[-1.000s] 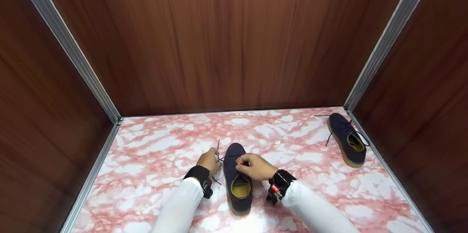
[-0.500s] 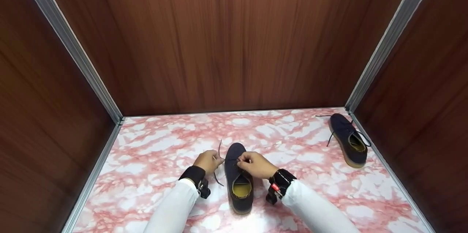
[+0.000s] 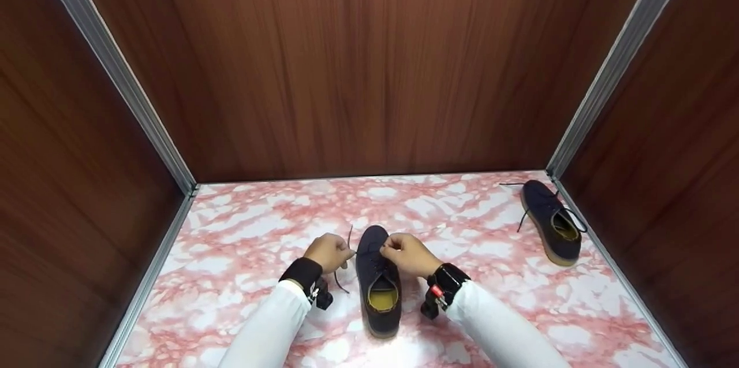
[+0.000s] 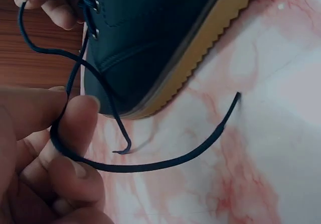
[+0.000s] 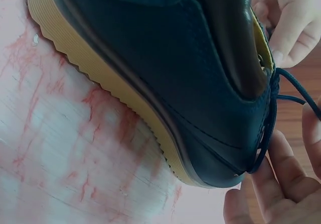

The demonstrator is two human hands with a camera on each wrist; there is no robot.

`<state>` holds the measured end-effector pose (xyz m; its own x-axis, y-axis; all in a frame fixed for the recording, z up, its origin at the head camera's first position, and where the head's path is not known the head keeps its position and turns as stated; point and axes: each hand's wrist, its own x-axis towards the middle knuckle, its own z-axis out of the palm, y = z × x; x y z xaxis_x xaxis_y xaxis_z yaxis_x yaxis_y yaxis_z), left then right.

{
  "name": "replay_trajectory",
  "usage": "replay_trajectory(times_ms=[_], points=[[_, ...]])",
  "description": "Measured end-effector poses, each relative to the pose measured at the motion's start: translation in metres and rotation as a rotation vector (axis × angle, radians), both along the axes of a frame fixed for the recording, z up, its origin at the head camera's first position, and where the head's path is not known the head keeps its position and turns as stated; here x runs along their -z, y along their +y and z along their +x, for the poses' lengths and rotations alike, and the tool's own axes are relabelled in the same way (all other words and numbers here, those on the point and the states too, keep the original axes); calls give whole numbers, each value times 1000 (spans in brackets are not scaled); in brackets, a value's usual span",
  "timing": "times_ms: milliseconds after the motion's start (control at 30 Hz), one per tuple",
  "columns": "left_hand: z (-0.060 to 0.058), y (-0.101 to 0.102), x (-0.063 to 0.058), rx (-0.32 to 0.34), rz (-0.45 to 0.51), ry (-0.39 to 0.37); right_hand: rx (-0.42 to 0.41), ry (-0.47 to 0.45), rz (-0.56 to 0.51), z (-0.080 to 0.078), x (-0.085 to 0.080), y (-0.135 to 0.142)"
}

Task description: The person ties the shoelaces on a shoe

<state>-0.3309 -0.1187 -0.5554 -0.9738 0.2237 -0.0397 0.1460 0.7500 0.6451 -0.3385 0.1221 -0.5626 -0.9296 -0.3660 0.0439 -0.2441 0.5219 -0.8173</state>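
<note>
A dark navy lace-up shoe [image 3: 382,324] with a tan sole and yellow lining stands on the tabletop, toe pointing away from me. At its left side my left hand [image 3: 328,252] pinches a dark shoelace [image 4: 135,168] between thumb and forefinger; the free end curves down past the fingers in the left wrist view. My right hand [image 3: 412,255], just over the right side of the lacing, pinches another stretch of lace [image 4: 50,50], whose loose tip hangs near the toe. Laces run out from the eyelets [image 4: 95,33] toward both hands. Part of the lacing is hidden behind my right fingers.
A matching shoe [image 3: 551,220] with loose laces sits at the far right, close to the side wall. Brown wood-grain panels [image 3: 369,67] with grey metal corner strips surround the red-and-white marbled tabletop [image 3: 260,212] at the back and sides.
My left hand has drawn slightly left, away from the shoe, with the lace. The right hand has shifted a little right and forward over the lacing. Both shoes stay in place.
</note>
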Motion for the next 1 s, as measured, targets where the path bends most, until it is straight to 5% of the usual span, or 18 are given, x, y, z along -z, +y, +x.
replay_trajectory(times_ms=[700, 1000], points=[[0, -8, -21, 46, 28, -39, 130, -41, -18, -4, -4, 8], [1, -19, -21, 42, 78, -167, 133, -44, 1, -3, -5, 10]])
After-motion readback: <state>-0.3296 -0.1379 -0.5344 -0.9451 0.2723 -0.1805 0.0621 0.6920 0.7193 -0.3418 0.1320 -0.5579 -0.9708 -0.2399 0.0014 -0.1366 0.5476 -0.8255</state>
